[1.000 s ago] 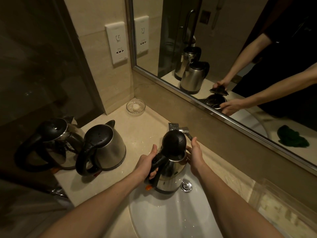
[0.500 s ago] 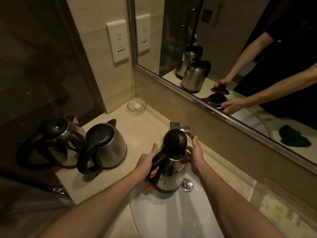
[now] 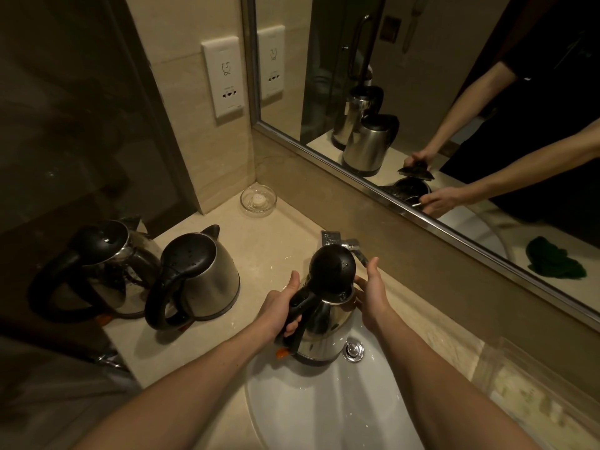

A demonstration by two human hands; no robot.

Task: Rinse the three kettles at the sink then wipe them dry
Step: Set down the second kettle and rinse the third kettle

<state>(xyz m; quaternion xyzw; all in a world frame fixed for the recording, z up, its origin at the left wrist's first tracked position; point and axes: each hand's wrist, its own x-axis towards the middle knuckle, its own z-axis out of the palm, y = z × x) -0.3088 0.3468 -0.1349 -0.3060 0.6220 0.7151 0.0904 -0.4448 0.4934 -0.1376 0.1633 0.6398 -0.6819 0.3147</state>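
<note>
A steel kettle [image 3: 324, 326] with a raised black lid stands over the white sink basin [image 3: 324, 410], under the chrome tap [image 3: 341, 243]. My left hand [image 3: 279, 306] grips its black handle. My right hand [image 3: 373, 293] rests against the kettle's upper right side by the rim, fingers partly hidden behind the lid. Two more steel kettles stand on the counter to the left: one [image 3: 201, 277] nearer the sink, lid down, and another [image 3: 97, 271] beyond it at the counter's left end.
A small glass dish [image 3: 258, 201] sits in the back corner of the beige counter [image 3: 269, 251]. A wall socket plate [image 3: 224, 79] is above it. The mirror [image 3: 454, 92] runs along the back and reflects a green cloth [image 3: 555, 264]. A chrome drain knob [image 3: 354, 350] is beside the kettle.
Almost nothing has moved. The view has shifted slightly; both hands stay on the kettle at the tap.
</note>
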